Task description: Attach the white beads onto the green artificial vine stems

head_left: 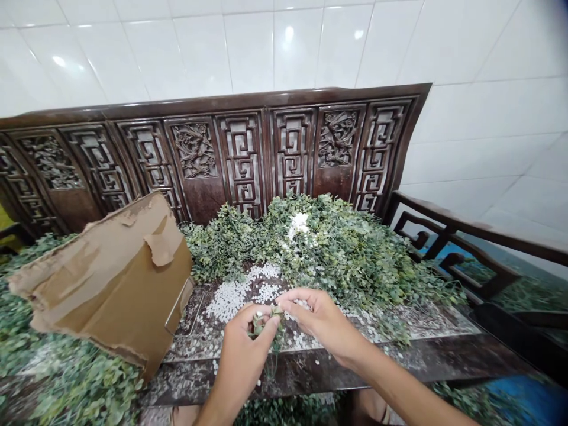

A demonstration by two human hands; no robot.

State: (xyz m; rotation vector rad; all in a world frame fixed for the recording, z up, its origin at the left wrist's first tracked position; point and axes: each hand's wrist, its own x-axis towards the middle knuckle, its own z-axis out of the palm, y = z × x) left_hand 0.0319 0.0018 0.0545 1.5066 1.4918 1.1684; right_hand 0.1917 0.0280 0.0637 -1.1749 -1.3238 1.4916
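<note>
My left hand is closed around a small sprig of green artificial leaves, its thin stems hanging down over the bench's front edge. Thumb and fingers of my right hand pinch together at the top of the sprig; whatever lies between those fingertips is too small to make out. Just beyond both hands, many small white discs are scattered over the dark wooden seat. Behind them rises a large heap of green leafy sprigs, with a white clump of discs on it.
A torn cardboard piece leans at left, a bent metal wire at its edge. More foliage lies at lower left. The carved bench back stands behind, and an armrest bounds the right side.
</note>
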